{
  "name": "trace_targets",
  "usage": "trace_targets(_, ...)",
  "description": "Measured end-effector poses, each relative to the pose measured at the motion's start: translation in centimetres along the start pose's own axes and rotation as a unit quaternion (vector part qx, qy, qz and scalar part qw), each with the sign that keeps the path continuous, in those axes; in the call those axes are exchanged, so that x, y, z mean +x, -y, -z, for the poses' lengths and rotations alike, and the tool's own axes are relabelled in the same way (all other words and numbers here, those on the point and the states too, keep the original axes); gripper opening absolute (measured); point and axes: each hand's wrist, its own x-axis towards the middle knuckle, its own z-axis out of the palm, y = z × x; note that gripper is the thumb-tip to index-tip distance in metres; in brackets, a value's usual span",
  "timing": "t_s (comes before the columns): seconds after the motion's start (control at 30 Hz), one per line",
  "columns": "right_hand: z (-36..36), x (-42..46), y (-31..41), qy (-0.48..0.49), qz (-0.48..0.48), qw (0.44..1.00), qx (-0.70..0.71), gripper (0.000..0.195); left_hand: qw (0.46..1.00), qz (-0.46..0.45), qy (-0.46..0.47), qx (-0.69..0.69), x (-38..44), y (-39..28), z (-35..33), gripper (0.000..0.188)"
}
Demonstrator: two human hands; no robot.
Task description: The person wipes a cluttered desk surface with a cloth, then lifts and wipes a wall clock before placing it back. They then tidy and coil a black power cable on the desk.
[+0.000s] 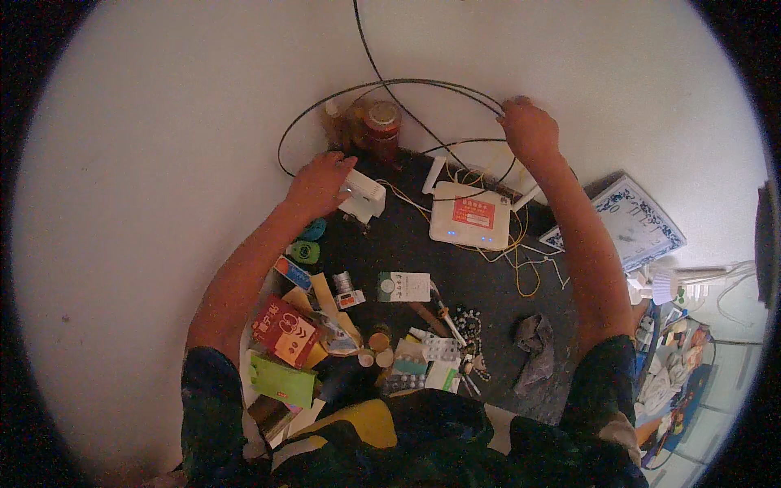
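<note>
My left hand (320,183) is at the back left of a dark tabletop (403,244), with its fingers around the near end of a small white plastic box (367,190). My right hand (529,131) is raised at the back right and pinches a black cable (421,80). From there the cable runs in a wide loop across the wall towards my left hand. Below and between my hands lies a white router (470,215) with a red label and lit blue lights. Thin yellow cables (528,274) trail around it.
Behind the box stands a red jar (383,125). A patterned white board (637,222) leans at the right. Closer to me are a red packet (287,332), a green box (282,379), blister packs (440,349), a beaded string (470,329) and a grey cloth (534,351).
</note>
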Motion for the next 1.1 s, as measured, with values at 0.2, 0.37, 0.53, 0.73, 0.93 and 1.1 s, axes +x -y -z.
trace_targets(0.2,-3.1,-0.7,-0.8,0.034,0.003,0.999,-0.032,0.019,0.996,0.000,0.085,0.021,1.8,0.2,0.0,0.040)
trace_targets(0.37,-3.8,-1.5,0.0,-0.004,-0.034,0.999,-0.012,0.018,0.986,0.012,0.165,-0.003,1.8,-0.8,2.3,0.046)
trace_targets(0.53,-4.2,-1.8,-1.0,-0.030,0.000,0.999,0.044,0.017,0.989,0.037,0.130,-0.059,0.3,-2.3,3.8,0.046)
trace_targets(0.73,-4.2,-2.0,-1.5,-0.025,-0.041,0.994,0.095,0.016,0.994,0.038,0.070,-0.081,-2.6,-6.3,6.8,0.041)
trace_targets(0.93,-3.9,-1.6,-1.8,0.001,-0.074,0.986,0.151,0.022,0.987,0.055,0.039,-0.148,-4.6,-11.9,5.7,0.037)
trace_targets(1.1,-2.8,-2.3,-4.7,-0.045,-0.070,0.952,0.294,0.022,0.982,0.065,0.004,-0.176,-5.9,-15.8,4.4,0.034)
